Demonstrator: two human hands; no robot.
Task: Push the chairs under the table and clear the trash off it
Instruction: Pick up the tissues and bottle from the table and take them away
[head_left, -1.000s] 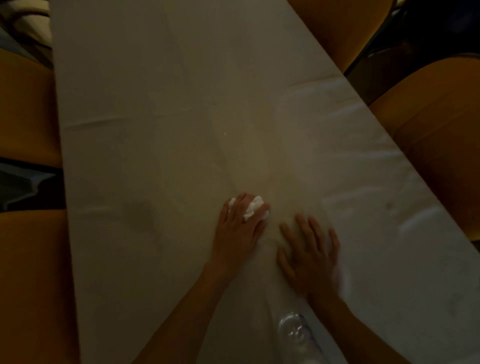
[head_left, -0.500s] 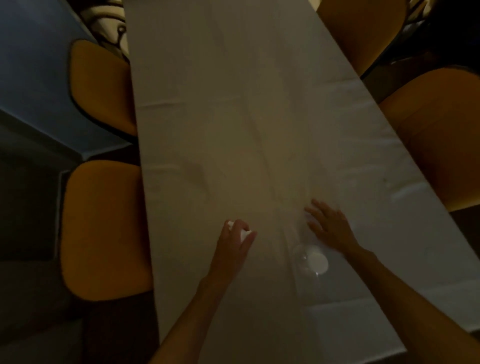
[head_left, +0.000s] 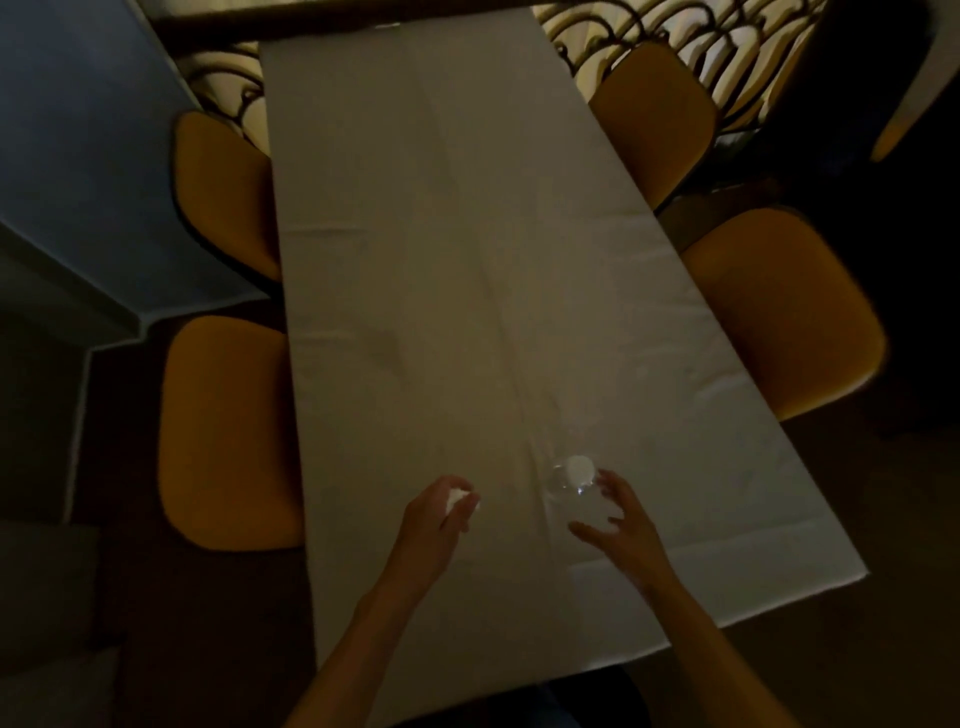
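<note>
A long table (head_left: 467, 260) under a pale cloth runs away from me in dim light. My left hand (head_left: 436, 514) hovers over its near end, fingers closed around a crumpled white tissue (head_left: 457, 497). Just right of it stands a clear plastic bottle with a white cap (head_left: 571, 475). My right hand (head_left: 618, 519) curves around the bottle's near side with fingers spread; I cannot tell whether it touches. Orange chairs sit tucked at the table's sides: two on the left (head_left: 223, 431), (head_left: 223, 192), two on the right (head_left: 779, 306), (head_left: 654, 114).
A blue wall (head_left: 67, 130) and a pale baseboard run along the left, close behind the left chairs. An ornate metal railing (head_left: 675, 36) crosses behind the table's far end. The floor at right is dark.
The view has pulled back, showing more of the table. My left hand lifted off the cloth with the tissue. My right hand left the cloth and moved to the bottle.
</note>
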